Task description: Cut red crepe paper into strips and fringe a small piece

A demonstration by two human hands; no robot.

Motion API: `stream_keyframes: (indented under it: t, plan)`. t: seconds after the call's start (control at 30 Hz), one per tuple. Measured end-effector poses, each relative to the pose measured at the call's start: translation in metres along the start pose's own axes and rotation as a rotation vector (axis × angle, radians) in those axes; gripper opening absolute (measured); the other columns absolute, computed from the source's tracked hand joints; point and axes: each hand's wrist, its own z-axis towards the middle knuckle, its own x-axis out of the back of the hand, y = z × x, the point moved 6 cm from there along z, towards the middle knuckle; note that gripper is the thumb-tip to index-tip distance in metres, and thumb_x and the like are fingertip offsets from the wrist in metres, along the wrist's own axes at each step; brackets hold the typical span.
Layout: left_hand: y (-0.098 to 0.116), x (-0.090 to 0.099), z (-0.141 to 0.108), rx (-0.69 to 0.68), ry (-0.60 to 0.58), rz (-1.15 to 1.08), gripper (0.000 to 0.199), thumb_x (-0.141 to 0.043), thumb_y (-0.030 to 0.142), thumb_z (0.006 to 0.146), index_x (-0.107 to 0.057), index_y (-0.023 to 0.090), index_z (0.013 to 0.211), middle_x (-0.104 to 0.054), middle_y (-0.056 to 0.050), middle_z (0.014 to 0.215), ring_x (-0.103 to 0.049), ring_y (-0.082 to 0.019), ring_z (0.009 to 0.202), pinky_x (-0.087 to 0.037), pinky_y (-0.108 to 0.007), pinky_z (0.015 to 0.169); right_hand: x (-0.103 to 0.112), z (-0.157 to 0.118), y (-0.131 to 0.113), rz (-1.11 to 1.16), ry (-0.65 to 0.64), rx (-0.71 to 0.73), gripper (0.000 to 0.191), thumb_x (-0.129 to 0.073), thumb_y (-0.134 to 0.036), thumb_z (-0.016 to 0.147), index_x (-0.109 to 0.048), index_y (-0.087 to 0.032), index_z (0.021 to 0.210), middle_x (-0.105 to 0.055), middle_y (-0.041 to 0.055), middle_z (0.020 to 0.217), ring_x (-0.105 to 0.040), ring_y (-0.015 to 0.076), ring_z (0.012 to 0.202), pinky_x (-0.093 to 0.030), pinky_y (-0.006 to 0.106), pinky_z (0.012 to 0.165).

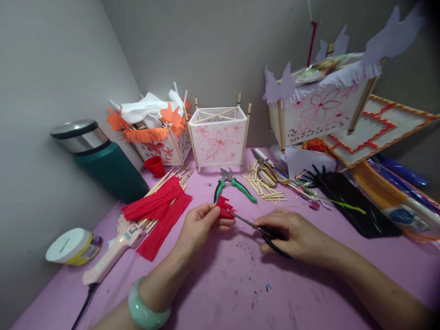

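Observation:
A small piece of red crepe paper [226, 207] with a fringed upper edge is pinched between the thumb and fingers of my left hand [203, 223]. My right hand [292, 231] is wrapped round the black handles of a pair of scissors [244, 220], whose blades point left and reach the red paper's right side. Just beyond my hands lie green-handled pliers [235, 183]. Longer red crepe strips [165, 222] rest left of my left hand, partly over wooden sticks [185, 176].
A pink glue gun [113, 259], a white-lidded tub [70, 246] and a green bottle [108, 167] stand or lie at left. Paper lanterns [218, 142] line the back. Short sticks [263, 183], gold-handled scissors [267, 175] and a black phone [355, 204] lie at right.

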Motion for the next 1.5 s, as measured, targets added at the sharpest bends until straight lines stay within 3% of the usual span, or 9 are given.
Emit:
stream_keyframes:
  t: [0.6, 1.03, 1.37, 1.5]
  plan:
    - [-0.001, -0.009, -0.005, 0.013, -0.030, 0.012, 0.036, -0.082, 0.043, 0.063, -0.069, 0.010, 0.072, -0.075, -0.010, 0.069, -0.071, -0.018, 0.062, -0.055, -0.026, 0.061, -0.004, 0.003, -0.006, 0.038, -0.006, -0.043, 0.022, -0.074, -0.033, 0.078, -0.073, -0.019, 0.096, -0.068, 0.0010, 0.077, -0.058, 0.0155, 0.071, -0.040, 0.024, 0.061]
    - [-0.001, -0.006, -0.003, 0.018, -0.013, -0.007, 0.039, -0.083, 0.045, 0.060, -0.066, 0.011, 0.069, -0.075, -0.012, 0.067, -0.071, -0.019, 0.062, -0.057, -0.026, 0.061, -0.006, 0.003, -0.003, -0.013, 0.032, 0.022, 0.018, -0.072, -0.029, 0.080, -0.073, -0.021, 0.097, -0.071, 0.0012, 0.081, -0.062, 0.0165, 0.075, -0.041, 0.026, 0.068]
    - [0.000, 0.000, -0.001, 0.024, 0.039, -0.042, 0.017, -0.072, 0.026, 0.077, -0.066, 0.010, 0.074, -0.074, -0.010, 0.068, -0.071, -0.017, 0.060, -0.056, -0.024, 0.057, -0.005, 0.003, -0.003, -0.103, 0.052, 0.039, 0.017, -0.071, -0.029, 0.081, -0.071, -0.022, 0.098, -0.071, -0.0002, 0.080, -0.062, 0.0161, 0.072, -0.042, 0.027, 0.068]
    - [0.002, 0.005, -0.001, 0.054, 0.083, -0.123, 0.012, -0.061, 0.019, 0.087, -0.065, 0.010, 0.083, -0.075, -0.011, 0.074, -0.072, -0.017, 0.064, -0.057, -0.023, 0.056, -0.001, 0.001, 0.007, -0.125, 0.163, 0.032, 0.028, -0.071, -0.033, 0.081, -0.068, -0.021, 0.105, -0.072, 0.0022, 0.085, -0.063, 0.0182, 0.074, -0.044, 0.031, 0.070]
